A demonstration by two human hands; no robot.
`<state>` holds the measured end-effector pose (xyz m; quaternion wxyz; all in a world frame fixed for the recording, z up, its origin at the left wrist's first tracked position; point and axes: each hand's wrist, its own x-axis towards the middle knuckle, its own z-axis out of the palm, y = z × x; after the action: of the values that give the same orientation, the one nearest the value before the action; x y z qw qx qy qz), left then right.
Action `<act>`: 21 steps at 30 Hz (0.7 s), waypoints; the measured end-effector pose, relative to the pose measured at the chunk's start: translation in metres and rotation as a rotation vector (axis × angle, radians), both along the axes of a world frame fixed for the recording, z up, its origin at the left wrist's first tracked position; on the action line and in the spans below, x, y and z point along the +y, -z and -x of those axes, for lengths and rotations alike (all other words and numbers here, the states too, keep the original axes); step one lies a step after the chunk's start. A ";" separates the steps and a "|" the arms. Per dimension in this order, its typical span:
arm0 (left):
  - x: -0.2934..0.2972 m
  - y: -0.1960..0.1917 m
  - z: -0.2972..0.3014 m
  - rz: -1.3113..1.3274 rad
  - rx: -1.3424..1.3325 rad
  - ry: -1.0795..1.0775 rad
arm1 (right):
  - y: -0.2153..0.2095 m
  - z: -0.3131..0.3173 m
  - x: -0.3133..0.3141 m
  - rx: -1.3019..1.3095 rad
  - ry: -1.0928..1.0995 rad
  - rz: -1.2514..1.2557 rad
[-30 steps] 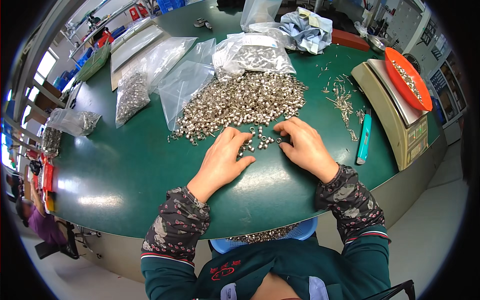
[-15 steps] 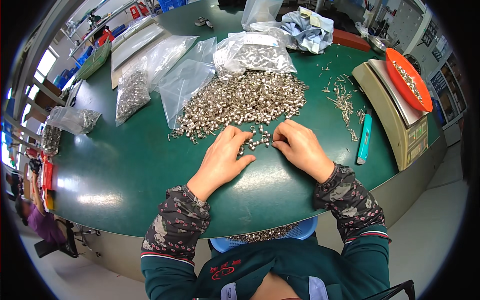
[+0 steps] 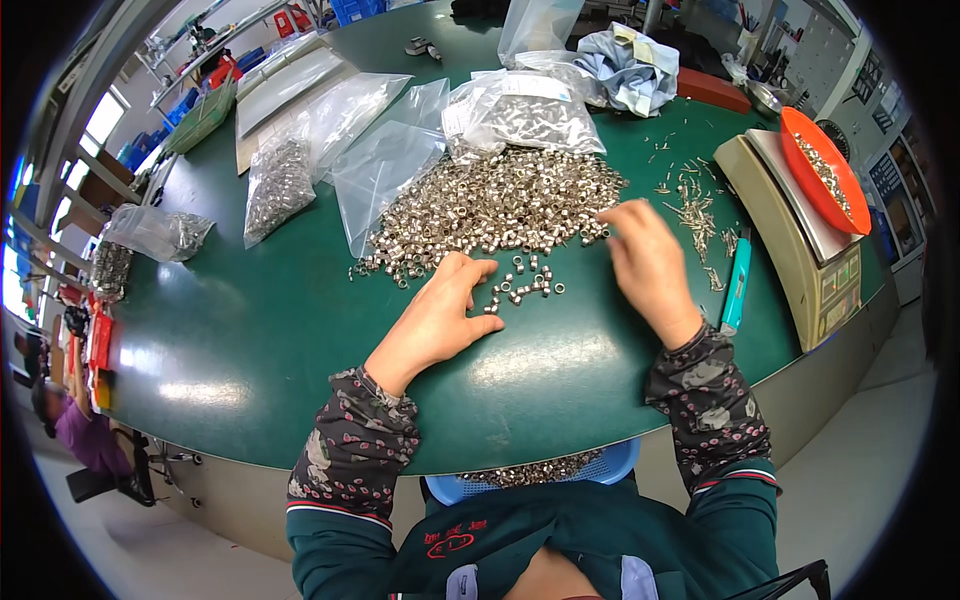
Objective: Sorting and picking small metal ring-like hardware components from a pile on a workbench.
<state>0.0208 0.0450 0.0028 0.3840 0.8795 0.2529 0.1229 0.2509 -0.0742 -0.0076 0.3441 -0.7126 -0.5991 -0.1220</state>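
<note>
Factory workbench: metal parts heap (image 3: 500, 205), scale (image 3: 800, 235)

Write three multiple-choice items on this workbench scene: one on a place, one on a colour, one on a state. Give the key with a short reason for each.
1. Where does the orange tray sit?
A. on the beige scale at the right
B. on the floor
C. on the person's lap

2. What colour is the table top?
A. white
B. dark green
C. red

3. How does the left hand lie?
A. clenched around a bag
B. lifted high off the table
C. open and flat on the table, beside a few loose metal rings

Key:
1 A: the tray rests on the scale's platform.
2 B: the bare surface shows dark green all round the pile of metal rings.
3 C: the palm is down and the fingers spread, while the right hand is raised at the pile's edge.
</note>
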 end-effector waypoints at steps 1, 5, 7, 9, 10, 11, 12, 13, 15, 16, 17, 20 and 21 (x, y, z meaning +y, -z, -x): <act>0.000 -0.002 0.001 0.002 0.015 -0.002 | 0.002 0.010 0.002 0.070 -0.100 0.043; -0.001 0.001 -0.006 -0.023 0.020 -0.011 | 0.008 0.038 0.016 0.148 -0.288 0.116; -0.003 0.001 -0.009 -0.061 0.020 -0.003 | 0.008 0.042 0.016 0.154 -0.328 0.132; -0.003 0.002 -0.009 -0.099 0.019 0.002 | 0.007 0.043 0.016 0.198 -0.384 0.182; -0.002 0.002 -0.008 -0.040 0.010 0.037 | 0.007 0.042 0.015 0.198 -0.385 0.183; -0.001 0.001 -0.005 0.018 0.000 0.071 | 0.007 0.040 0.014 0.300 -0.433 0.218; 0.000 0.001 -0.003 0.076 -0.009 0.105 | 0.007 0.038 0.013 0.403 -0.481 0.252; -0.001 -0.001 -0.002 0.079 -0.010 0.106 | 0.007 0.037 0.011 0.404 -0.479 0.255; -0.003 -0.008 0.001 0.047 0.040 0.051 | 0.006 0.035 0.009 0.389 -0.382 0.190; -0.002 -0.008 0.002 0.045 0.040 0.048 | 0.006 0.036 0.009 0.388 -0.385 0.189; -0.002 -0.007 0.003 0.017 0.049 0.030 | 0.006 0.038 0.009 0.371 -0.365 0.180; -0.002 -0.001 0.000 -0.031 0.048 0.017 | 0.010 0.045 0.013 0.291 -0.327 0.174; -0.003 0.000 -0.002 -0.051 0.037 0.024 | 0.011 0.047 0.013 0.228 -0.308 0.178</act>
<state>0.0229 0.0422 0.0031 0.3582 0.8940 0.2465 0.1083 0.2041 -0.0607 -0.0187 0.3601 -0.6493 -0.6665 0.0669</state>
